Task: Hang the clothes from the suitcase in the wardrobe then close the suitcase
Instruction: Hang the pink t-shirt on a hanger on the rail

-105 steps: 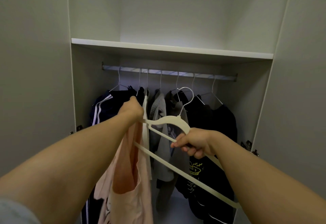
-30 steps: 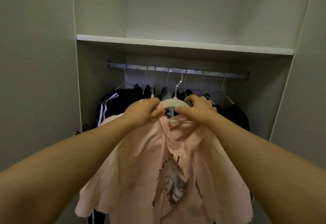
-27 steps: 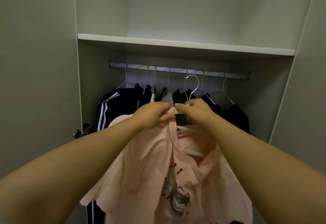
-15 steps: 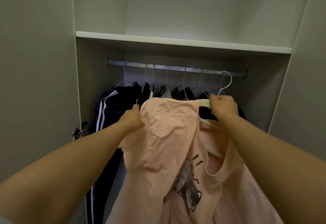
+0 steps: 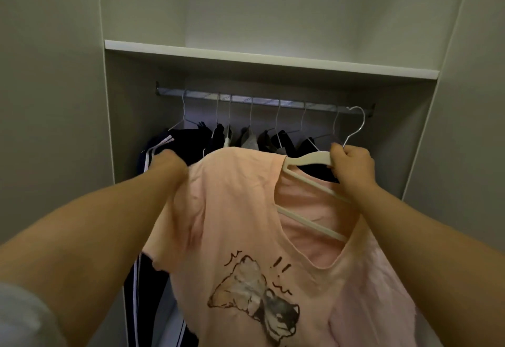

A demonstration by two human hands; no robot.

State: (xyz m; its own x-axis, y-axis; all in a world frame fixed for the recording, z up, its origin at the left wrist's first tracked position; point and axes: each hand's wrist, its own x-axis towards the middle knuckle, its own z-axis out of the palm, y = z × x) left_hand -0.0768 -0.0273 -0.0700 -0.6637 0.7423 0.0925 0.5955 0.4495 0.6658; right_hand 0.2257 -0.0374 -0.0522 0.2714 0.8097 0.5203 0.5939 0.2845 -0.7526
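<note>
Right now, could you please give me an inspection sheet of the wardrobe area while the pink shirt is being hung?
Surface: white shelf above the rail, nothing seen on its visible part.
Job's things: pink T-shirt with an animal print, draped on a cream hanger; its metal hook is near the right end of the rail, whether it is over the rail cannot be told. Suitcase not in view.
Clutter: dark garments on wire hangers fill the rail.
Grippers: left hand grips the shirt's shoulder; right hand grips the hanger's neck.
Cables: nothing seen.
Surroundings: pale wardrobe panels either side.
</note>
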